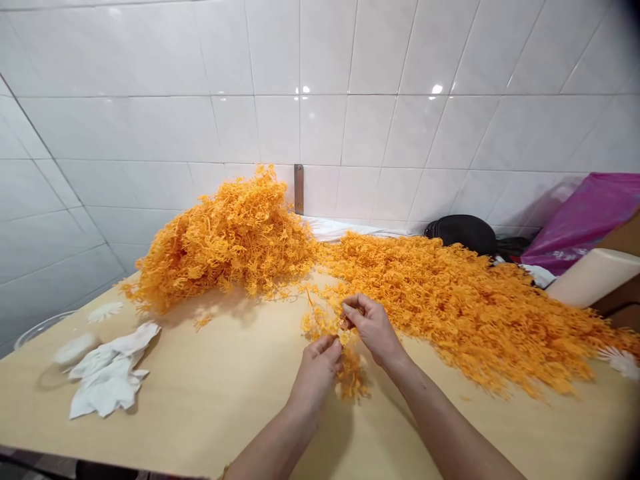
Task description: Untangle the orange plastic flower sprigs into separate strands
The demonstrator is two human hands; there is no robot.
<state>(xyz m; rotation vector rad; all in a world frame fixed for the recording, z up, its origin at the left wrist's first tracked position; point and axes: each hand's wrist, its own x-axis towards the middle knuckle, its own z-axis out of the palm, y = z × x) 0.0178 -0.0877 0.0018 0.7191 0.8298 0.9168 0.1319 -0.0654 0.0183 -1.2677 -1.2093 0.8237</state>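
At the table's left end, a crumpled white cloth (113,373) lies flat on the pale table (210,407), well apart from the work. Next along, against the tiled wall (280,127), stands a tall orange mound (225,247); its loose, airy build suggests little weight, and its branching tips look apt to snag on one another. Near the middle, the left hand (320,363) pinches an orange sprig (354,381) between thumb and fingers, in front of the gap between the mound and the wider pile. The sprig's frilly ends hang below the grip and look soft and springy, the fine stalks probably easy to bend or snap, so the firmer stem seems the place to take hold, with a light pinch. Just beyond, the right hand (373,330) has thumb and forefinger closed narrowly on the sprig's upper part, though exactly which strand they grip is hard to make out. Rightward spreads the low orange pile (465,307), likely just as light and tangly, with a black pouch (465,233) and a purple bag (580,217) behind it.
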